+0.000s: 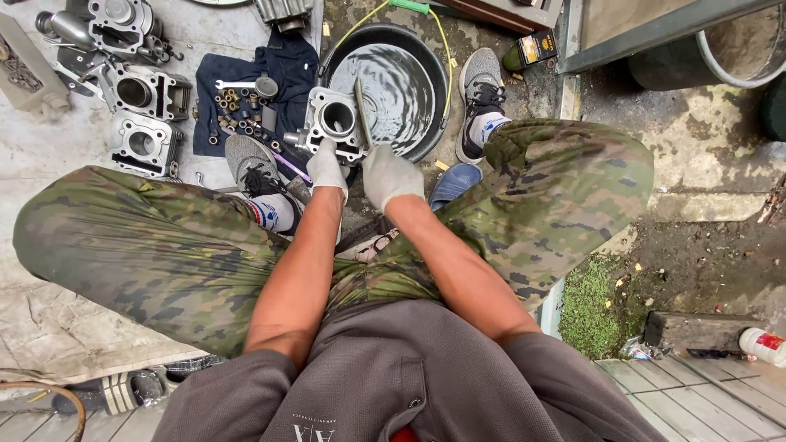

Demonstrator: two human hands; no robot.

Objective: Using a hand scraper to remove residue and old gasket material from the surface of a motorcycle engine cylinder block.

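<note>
An engine cylinder block (334, 123) is held over the rim of a black basin (426, 61) of liquid, gripped by the gloved left hand (327, 167). A flat blade (362, 113) is pinched by the right hand (388, 177). The mating face could be gouged if the blade slips, or the block could drop into the liquid.

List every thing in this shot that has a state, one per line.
Silver metal engine cylinder block: held over the basin's rim, bore facing up.
Round black plastic basin: filled with rippling liquid.
Thin flat tool: upright, gripped.
Left hand: gloved, on the cylinder block.
Right hand: gloved, closed on the tool.
Dark blue cloth: spread flat, small parts on it.
</note>
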